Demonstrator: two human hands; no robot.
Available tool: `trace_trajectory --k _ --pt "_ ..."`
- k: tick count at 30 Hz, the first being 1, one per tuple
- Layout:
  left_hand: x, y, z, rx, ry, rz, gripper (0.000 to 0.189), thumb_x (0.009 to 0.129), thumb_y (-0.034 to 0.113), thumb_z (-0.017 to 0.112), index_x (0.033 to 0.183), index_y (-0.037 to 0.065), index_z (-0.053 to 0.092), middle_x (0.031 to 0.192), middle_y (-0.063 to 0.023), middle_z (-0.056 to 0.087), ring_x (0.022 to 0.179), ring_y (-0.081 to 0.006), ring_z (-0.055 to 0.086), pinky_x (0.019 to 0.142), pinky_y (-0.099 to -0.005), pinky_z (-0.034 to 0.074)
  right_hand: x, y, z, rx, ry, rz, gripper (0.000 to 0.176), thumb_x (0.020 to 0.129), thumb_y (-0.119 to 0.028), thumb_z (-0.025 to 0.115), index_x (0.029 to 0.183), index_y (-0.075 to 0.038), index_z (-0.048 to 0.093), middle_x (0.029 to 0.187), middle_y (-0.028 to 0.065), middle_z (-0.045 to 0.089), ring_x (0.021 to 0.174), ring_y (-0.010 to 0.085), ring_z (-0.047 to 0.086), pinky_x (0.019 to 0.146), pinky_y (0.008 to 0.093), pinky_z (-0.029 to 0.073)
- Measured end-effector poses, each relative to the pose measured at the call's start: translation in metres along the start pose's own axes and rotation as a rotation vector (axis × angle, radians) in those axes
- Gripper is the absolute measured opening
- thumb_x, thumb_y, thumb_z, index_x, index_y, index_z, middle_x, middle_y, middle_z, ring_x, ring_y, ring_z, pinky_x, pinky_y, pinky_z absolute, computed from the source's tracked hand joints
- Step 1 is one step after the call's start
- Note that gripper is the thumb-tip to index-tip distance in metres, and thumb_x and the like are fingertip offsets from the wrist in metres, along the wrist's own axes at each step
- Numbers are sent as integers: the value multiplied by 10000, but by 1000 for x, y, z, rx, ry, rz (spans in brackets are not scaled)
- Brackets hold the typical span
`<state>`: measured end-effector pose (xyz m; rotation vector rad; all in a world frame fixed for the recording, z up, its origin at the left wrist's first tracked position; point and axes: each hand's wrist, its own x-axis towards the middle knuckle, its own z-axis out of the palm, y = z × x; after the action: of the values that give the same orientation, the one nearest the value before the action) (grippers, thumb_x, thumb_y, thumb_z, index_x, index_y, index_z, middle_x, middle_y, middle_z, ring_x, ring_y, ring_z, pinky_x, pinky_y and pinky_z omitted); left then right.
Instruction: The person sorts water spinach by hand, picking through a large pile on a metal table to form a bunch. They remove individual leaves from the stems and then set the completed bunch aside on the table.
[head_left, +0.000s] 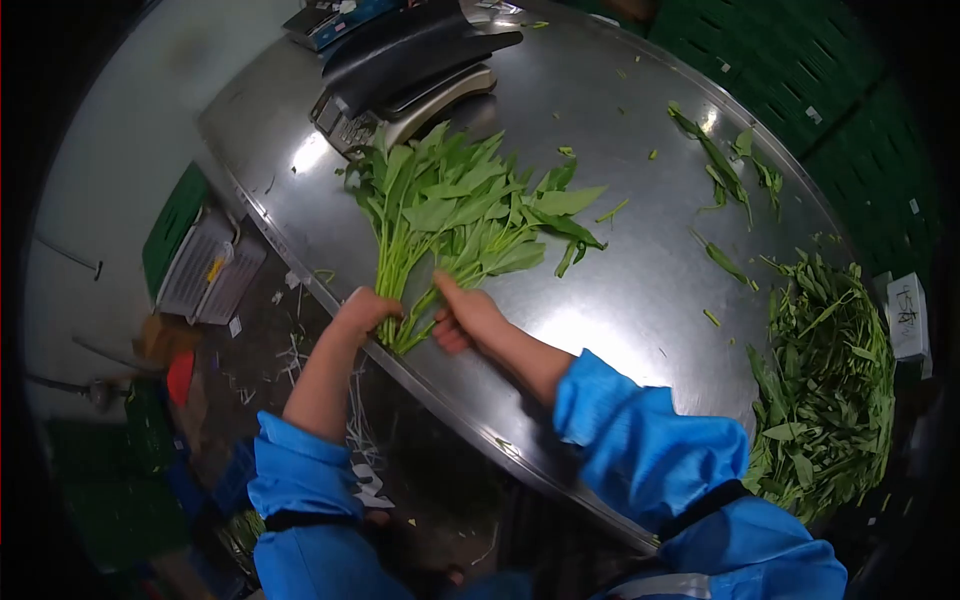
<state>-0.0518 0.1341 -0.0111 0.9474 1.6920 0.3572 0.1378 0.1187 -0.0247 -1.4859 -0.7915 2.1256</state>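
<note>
A loose bunch of leafy green stems, which look like water spinach point(455, 200), lies on the metal table with its leaves fanned away from me. My left hand point(368, 312) is closed round the lower stems at the table's near edge. On the other side of the bunch, my right hand point(470, 316) has its fingers curled and its thumb against the right-hand stems. Exactly how much it grips is partly hidden. The cut stem ends point toward me between the two hands.
Behind the bunch stands a weighing scale point(440, 105) with a black curved tray point(405, 65). A large heap of greens point(825, 390) sits at the right. Loose leaves point(715, 160) and stem bits lie on the steel table point(600, 275). Green crates point(770, 70) stand beyond; a basket point(210, 265) is left.
</note>
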Motion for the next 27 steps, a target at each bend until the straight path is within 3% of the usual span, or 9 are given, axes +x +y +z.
trace_trajectory --k 1,5,8,12,14,18,23,26,27 --pt "-4 2 6 96 49 47 158 635 46 672 757 -44 626 643 -104 605 537 -181 578 500 -287 460 14 -2 3 -51 45 18 543 855 -447 501 854 94 550 691 196 600 523 264 597 468 343 516" --pt "-19 6 22 3 -39 57 210 635 69 654 798 -60 624 661 -105 605 531 -192 578 496 -316 456 43 19 1 57 -21 -91 376 853 -280 514 910 92 534 726 188 603 579 287 628 494 350 540" --pt "-30 3 44 -316 -153 -32 249 660 74 659 883 -27 613 728 -86 611 583 -190 589 522 -317 475 28 26 -7 253 -53 -132 352 852 -267 517 929 76 530 762 163 595 606 273 620 506 332 538" --pt "-40 -12 89 -653 -261 51 245 752 85 646 977 19 575 816 -65 611 688 -176 602 597 -331 506 16 40 -26 192 -47 -232 268 858 -207 500 933 50 527 798 126 571 617 230 599 548 313 536" --pt "-53 -13 106 -774 -263 83 248 778 99 638 1009 42 568 861 -52 610 747 -166 599 636 -316 499 -10 42 -43 203 -86 -261 232 859 -182 485 921 38 524 800 110 563 623 202 596 569 306 533" --pt "-92 -13 134 -987 -510 -6 294 780 106 623 1064 62 562 929 -26 608 822 -150 583 707 -289 474 -74 43 -68 289 -163 -288 187 910 -150 467 975 14 528 911 109 553 809 188 576 712 299 520" --pt "-172 -29 193 -1070 -586 135 422 790 111 521 1195 14 458 1068 -103 591 936 -246 584 846 -377 455 -185 73 -106 224 -392 -310 233 947 -173 418 1075 6 494 987 111 544 912 198 563 771 305 502" --pt "-224 -68 232 -1127 -566 77 410 786 115 523 1172 -12 466 1093 -137 573 947 -269 582 898 -413 441 -267 100 -114 237 -335 -407 264 951 -196 409 1114 2 474 968 97 545 880 180 566 744 297 499" --pt "-240 -81 244 -1173 -620 -35 402 783 111 526 1154 -35 473 1093 -152 569 939 -281 584 918 -427 435 -282 124 -120 364 -329 -390 279 953 -199 405 1130 7 468 971 99 540 881 182 566 745 302 497"
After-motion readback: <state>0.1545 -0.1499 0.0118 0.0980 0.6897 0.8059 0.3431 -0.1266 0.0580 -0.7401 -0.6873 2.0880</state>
